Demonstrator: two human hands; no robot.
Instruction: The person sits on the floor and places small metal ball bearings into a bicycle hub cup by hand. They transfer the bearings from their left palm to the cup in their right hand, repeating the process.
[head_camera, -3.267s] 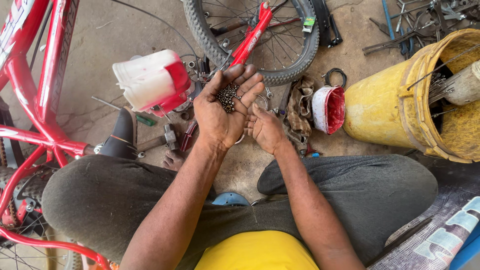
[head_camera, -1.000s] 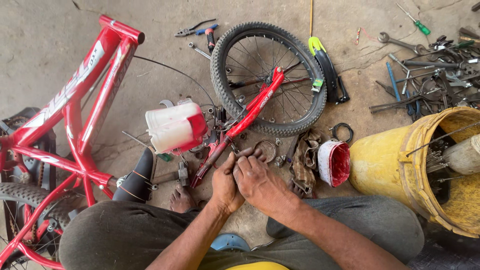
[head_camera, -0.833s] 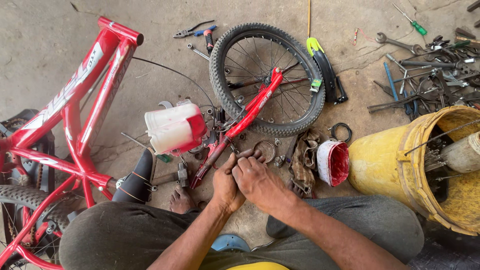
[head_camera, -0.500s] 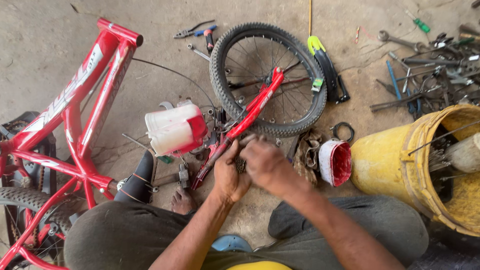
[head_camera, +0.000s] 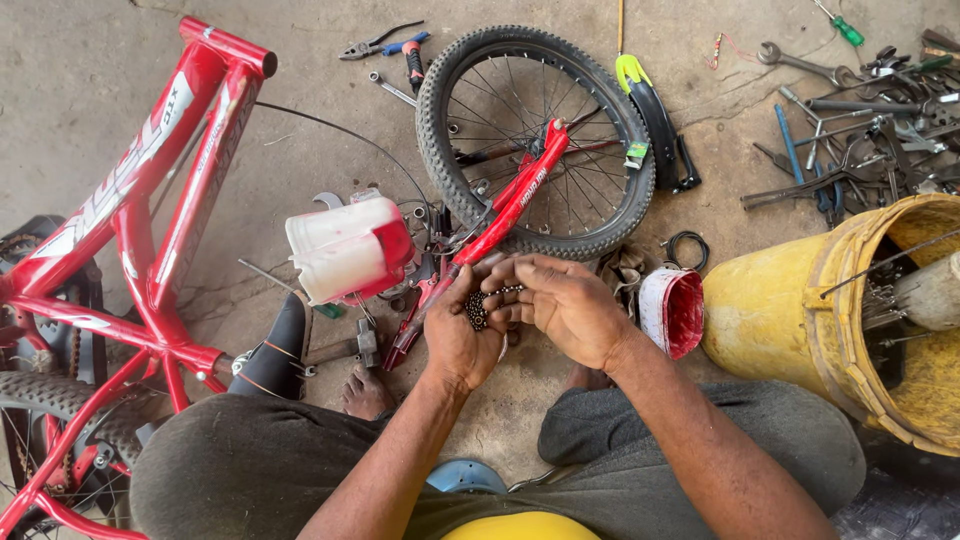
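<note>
white and red plastic container (head_camera: 348, 250) beside bike frame, small green-white label (head_camera: 633, 150) on wheel rim
</note>
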